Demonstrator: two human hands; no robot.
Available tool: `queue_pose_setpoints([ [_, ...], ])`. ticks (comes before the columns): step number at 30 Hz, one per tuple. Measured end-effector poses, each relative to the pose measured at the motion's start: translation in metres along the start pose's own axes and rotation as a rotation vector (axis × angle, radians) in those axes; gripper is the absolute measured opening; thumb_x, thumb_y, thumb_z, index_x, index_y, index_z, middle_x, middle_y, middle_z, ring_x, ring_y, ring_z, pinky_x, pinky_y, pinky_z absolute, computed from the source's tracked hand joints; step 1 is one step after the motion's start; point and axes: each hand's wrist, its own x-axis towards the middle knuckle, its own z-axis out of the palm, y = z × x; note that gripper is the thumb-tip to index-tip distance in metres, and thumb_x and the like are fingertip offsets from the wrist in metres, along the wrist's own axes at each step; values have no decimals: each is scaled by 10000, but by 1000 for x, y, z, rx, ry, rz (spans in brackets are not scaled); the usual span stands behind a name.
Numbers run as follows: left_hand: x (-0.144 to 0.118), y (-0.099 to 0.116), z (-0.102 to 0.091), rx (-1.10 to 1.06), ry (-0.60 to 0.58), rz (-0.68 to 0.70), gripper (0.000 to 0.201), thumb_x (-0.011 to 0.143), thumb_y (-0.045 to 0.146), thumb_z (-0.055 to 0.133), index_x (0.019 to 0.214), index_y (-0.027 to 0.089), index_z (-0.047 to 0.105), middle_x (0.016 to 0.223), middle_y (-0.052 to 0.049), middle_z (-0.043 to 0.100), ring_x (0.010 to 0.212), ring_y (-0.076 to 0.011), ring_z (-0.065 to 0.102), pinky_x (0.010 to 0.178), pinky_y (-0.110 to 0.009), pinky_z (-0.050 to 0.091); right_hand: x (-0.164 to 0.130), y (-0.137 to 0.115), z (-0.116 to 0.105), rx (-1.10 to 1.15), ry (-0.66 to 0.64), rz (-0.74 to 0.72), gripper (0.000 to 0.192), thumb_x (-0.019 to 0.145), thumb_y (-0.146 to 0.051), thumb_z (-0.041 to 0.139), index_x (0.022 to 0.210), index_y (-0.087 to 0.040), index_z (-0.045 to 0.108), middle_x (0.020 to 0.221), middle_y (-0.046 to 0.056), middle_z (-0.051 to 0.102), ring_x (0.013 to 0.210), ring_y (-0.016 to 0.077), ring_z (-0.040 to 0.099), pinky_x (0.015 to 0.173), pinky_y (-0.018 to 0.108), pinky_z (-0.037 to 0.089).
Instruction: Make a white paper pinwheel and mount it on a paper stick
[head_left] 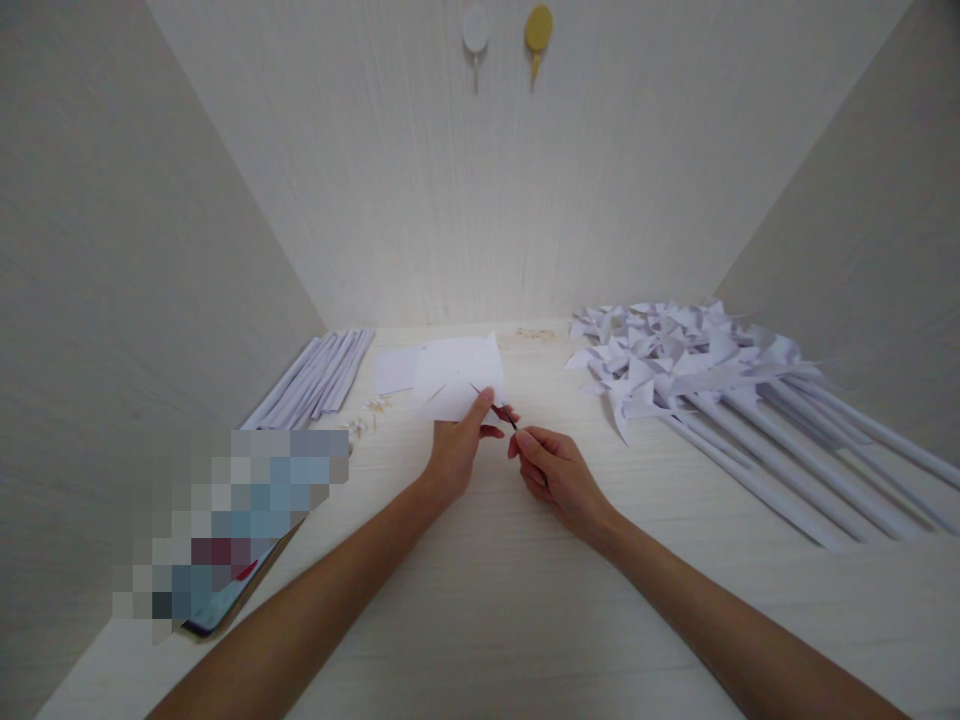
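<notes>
My left hand (455, 447) pinches the lower edge of a white paper square (455, 375), held just above the table. Short cuts show in the paper. My right hand (553, 472) grips small scissors (501, 408) with red handles. Their thin blades reach into the sheet from its lower right corner. The two hands are a few centimetres apart near the middle of the table.
A heap of finished white paper pinwheels (660, 358) with long rolled sticks (795, 455) fills the right side. Rolled paper sticks (315, 378) lie at the left, with small pins (371, 410) beside them. Another paper sheet (394, 370) lies behind. A phone (225, 600) rests near the front left.
</notes>
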Motion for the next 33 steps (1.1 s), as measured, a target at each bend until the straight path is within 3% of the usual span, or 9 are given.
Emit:
queue_pose_setpoints([
  [6, 4, 1, -2, 4, 72, 25, 181, 658, 323, 594, 721, 158, 552, 665, -5, 611, 651, -133, 604, 459, -190, 406, -2, -1, 0, -10, -24, -55, 248, 706, -391, 556, 653, -158, 490, 367, -107, 338, 293, 16, 237, 295, 166, 137],
  [12, 0, -5, 0, 61, 110, 10, 195, 609, 320, 640, 722, 177, 571, 714, 6, 602, 646, -117, 560, 492, -206, 427, 1, 0, 0, 49, 129, -71, 278, 582, -283, 689, 676, -182, 447, 369, -141, 304, 283, 8, 216, 286, 160, 127],
  [15, -5, -7, 2, 167, 55, 27, 174, 613, 323, 637, 616, 165, 563, 590, 16, 573, 550, -105, 521, 513, -223, 425, 2, -1, 0, 44, 142, -68, 275, 583, -309, 685, 723, -172, 492, 347, -141, 307, 272, 13, 204, 279, 170, 117],
  [18, -8, -7, 2, 245, -20, 39, 224, 615, 324, 635, 506, 162, 525, 479, 29, 517, 477, -93, 478, 497, -223, 408, 2, -1, 1, 14, 138, -52, 265, 576, -331, 686, 611, -154, 491, 340, -119, 321, 277, 10, 215, 281, 177, 111],
  [22, -2, -7, -1, 118, 47, 10, 205, 578, 337, 659, 607, 161, 558, 556, 22, 556, 476, -90, 480, 418, -205, 371, 2, -1, 2, 61, 155, -48, 294, 566, -303, 690, 544, -173, 427, 337, -120, 314, 272, 7, 217, 275, 170, 112],
  [26, 10, -5, -9, -41, 128, -30, 248, 537, 330, 678, 624, 130, 561, 561, 11, 554, 475, -81, 479, 394, -186, 345, 4, 1, 0, 80, 203, -47, 251, 558, -281, 687, 594, -170, 465, 333, -123, 325, 267, 11, 228, 270, 162, 112],
  [33, 14, -5, -14, -78, 125, -25, 233, 534, 288, 689, 665, 136, 572, 598, 10, 568, 496, -81, 493, 391, -184, 356, 4, -3, -3, 136, 263, -77, 216, 562, -244, 664, 631, -169, 474, 328, -129, 317, 267, 5, 217, 278, 153, 95],
])
